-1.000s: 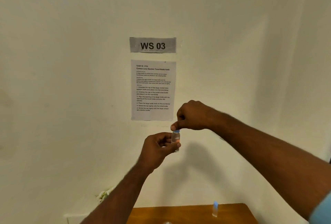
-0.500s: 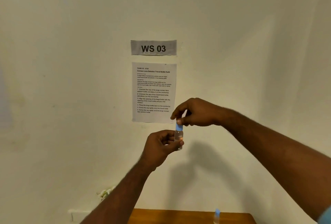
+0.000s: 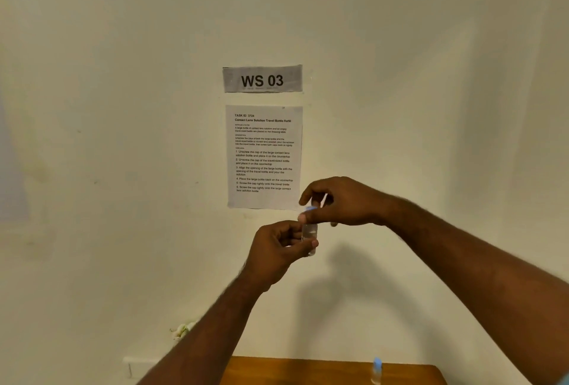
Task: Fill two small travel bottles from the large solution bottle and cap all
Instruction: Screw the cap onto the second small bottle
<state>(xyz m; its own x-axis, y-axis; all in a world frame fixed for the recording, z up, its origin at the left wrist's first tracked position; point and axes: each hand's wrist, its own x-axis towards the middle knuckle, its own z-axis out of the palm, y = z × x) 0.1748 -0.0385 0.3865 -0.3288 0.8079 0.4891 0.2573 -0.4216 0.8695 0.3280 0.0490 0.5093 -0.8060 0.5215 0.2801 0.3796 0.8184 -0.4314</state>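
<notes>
Pinching the blue cap [image 3: 310, 209] between thumb and curled fingers, the right hand [image 3: 341, 203] sits on top of the small travel bottle [image 3: 309, 235]. The left hand [image 3: 278, 249] grips the clear body just below, held upright at chest height in front of the wall sheet [image 3: 264, 156]. Looks like capping is mid-turn (seated or not, can't tell; motion blur). Liquid level is unreadable, though the body looks glassy. At 5 o'clock from the hands, well apart, a second travel bottle [image 3: 376, 372] stands on the wooden table [image 3: 308, 372], blue cap on, probably done. Large solution bottle isn't in view, so its cap is unverified. Likely left: finish this cap, set the bottle down, cap the large one.
</notes>
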